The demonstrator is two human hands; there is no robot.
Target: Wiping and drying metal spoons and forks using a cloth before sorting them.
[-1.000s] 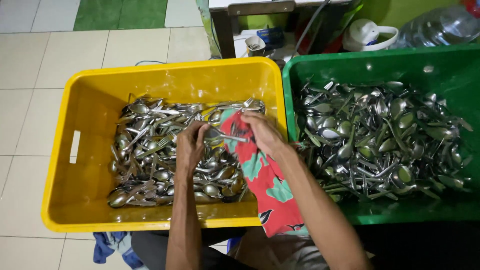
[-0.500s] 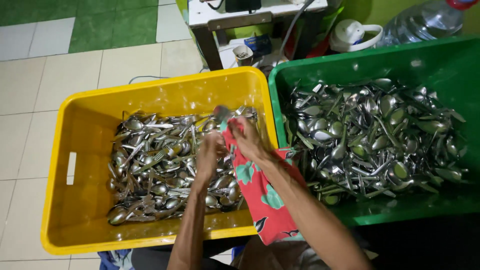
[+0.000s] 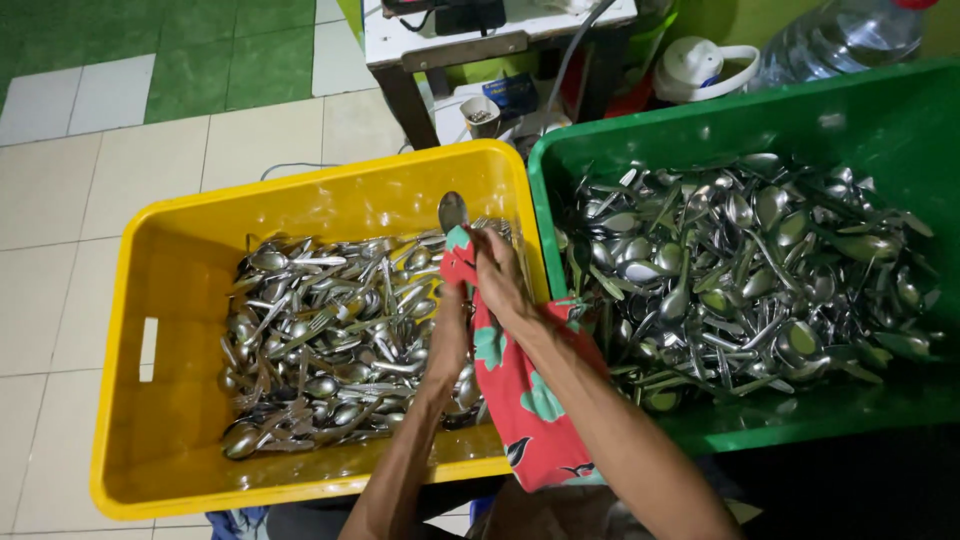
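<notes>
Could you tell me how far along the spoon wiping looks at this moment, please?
A good heap of cutlery already lies in the yellow crate. In hand: the right hand and left hand wrap a red patterned cloth around one spoon. Left: the green crate holds a large pile of spoons.

Red cloth [image 3: 520, 400] with teal leaf print – yellow crate [image 3: 180, 260], green crate [image 3: 880, 120] – silver cutlery [image 3: 330, 340]
</notes>
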